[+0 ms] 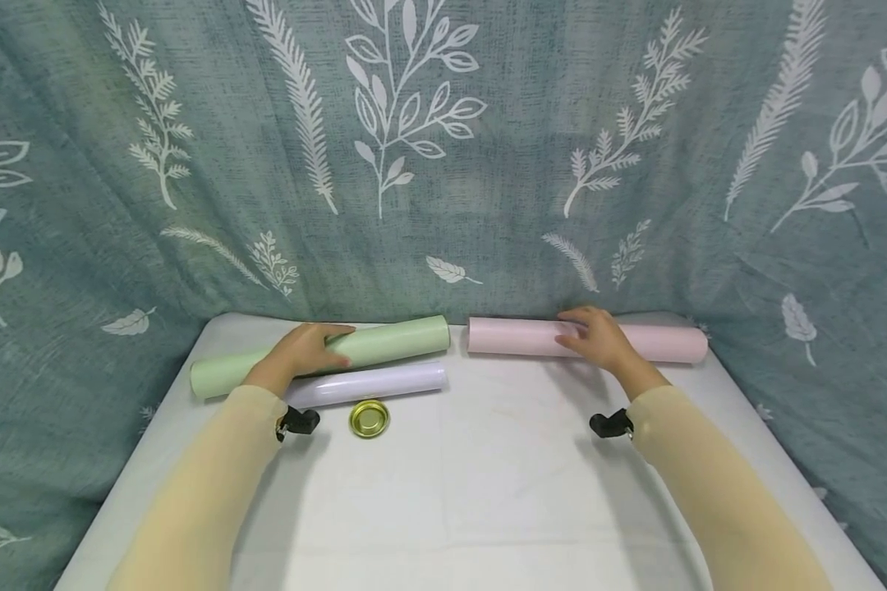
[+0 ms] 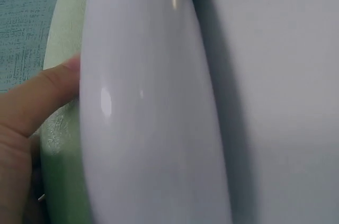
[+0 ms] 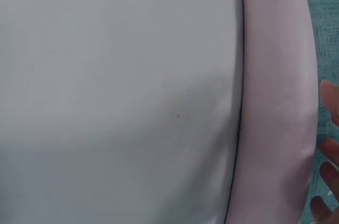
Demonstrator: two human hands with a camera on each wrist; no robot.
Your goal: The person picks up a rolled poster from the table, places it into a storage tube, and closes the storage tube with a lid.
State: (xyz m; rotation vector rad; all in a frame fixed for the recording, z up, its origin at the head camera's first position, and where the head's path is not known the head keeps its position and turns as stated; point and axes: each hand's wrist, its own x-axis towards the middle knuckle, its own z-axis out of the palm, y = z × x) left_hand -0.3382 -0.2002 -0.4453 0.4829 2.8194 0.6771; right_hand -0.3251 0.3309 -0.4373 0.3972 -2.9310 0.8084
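Observation:
My left hand (image 1: pixel 303 353) straddles a pale green roll (image 1: pixel 399 341), fingers over its far side and thumb on the near side. A thinner, glossy white-lavender roll (image 1: pixel 384 382) lies just in front of it, under the wrist; in the left wrist view this glossy roll (image 2: pixel 148 107) hides part of the green roll (image 2: pixel 63 33). My right hand (image 1: pixel 599 336) reaches across a pink roll (image 1: pixel 513 336) at the back right. Its fingertips (image 3: pixel 329 97) sit right at the roll's far edge in the right wrist view, where the thumb is hidden.
A small round gold dish or lid (image 1: pixel 369 419) lies in front of the lavender roll. All of it rests on a white-covered table (image 1: pixel 488 484). A teal curtain (image 1: pixel 503 164) with white leaf prints hangs behind the table and along both sides.

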